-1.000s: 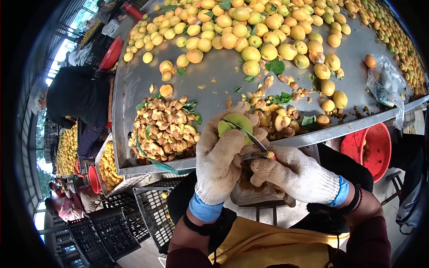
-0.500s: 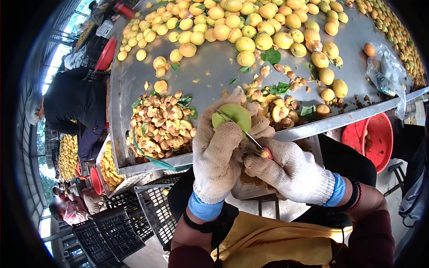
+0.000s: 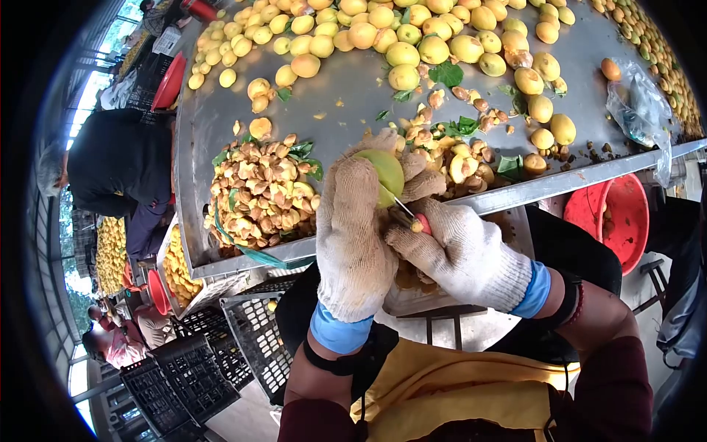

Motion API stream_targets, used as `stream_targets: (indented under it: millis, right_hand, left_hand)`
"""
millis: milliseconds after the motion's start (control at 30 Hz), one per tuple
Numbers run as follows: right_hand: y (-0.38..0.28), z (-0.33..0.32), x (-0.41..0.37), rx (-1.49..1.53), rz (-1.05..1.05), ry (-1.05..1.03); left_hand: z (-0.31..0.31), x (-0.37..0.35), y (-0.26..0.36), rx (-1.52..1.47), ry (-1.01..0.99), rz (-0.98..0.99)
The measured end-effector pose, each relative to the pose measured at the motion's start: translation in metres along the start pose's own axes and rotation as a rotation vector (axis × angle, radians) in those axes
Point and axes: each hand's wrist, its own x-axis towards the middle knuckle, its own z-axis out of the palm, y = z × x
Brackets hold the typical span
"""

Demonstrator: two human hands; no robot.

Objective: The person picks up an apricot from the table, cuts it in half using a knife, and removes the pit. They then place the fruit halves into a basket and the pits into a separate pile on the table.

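My left hand (image 3: 357, 228), in a knitted glove, is closed round a yellow-green fruit (image 3: 387, 177) above the front edge of the metal table (image 3: 335, 129). Just right of it, my gloved right hand (image 3: 464, 250) grips a small knife (image 3: 421, 223) by its red and yellow handle. The thin blade points up-left and its tip meets the fruit. A heap of pits and fruit scraps (image 3: 261, 195) lies left of my hands, and cut pieces (image 3: 464, 163) lie to the right.
Many whole yellow fruits (image 3: 403, 53) cover the table's far part. A plastic bag (image 3: 639, 110) is at right, above a red basin (image 3: 611, 217). Black crates (image 3: 173, 379) stand at lower left. One person (image 3: 121, 158) bends at left; another (image 3: 121, 339) sits lower down.
The fruit has turned in my left hand, and more of my left fingers now cover it. The blade no longer lies across the fruit; my right hand and the knife have shifted slightly left and down.
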Motion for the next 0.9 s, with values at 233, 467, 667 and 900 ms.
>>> stream_targets:
  millis: [233, 467, 667, 900]
  right_hand:
    - [-0.01, -0.013, 0.003, 0.249, 0.19, -0.144]
    - [-0.036, -0.034, 0.004, 0.519, 0.534, -0.48]
    - [0.004, -0.003, 0.014, 0.177, 0.205, -0.154]
    - [-0.021, -0.033, 0.011, 0.622, 0.3, -0.287]
  left_hand:
    - [-0.012, 0.006, 0.006, -0.129, -0.005, -0.072]
    - [-0.018, 0.007, 0.003, -0.13, -0.145, -0.061]
    - [0.002, 0.01, -0.006, -0.159, 0.17, -0.13]
    - [-0.015, 0.021, 0.004, -0.299, -0.184, -0.091]
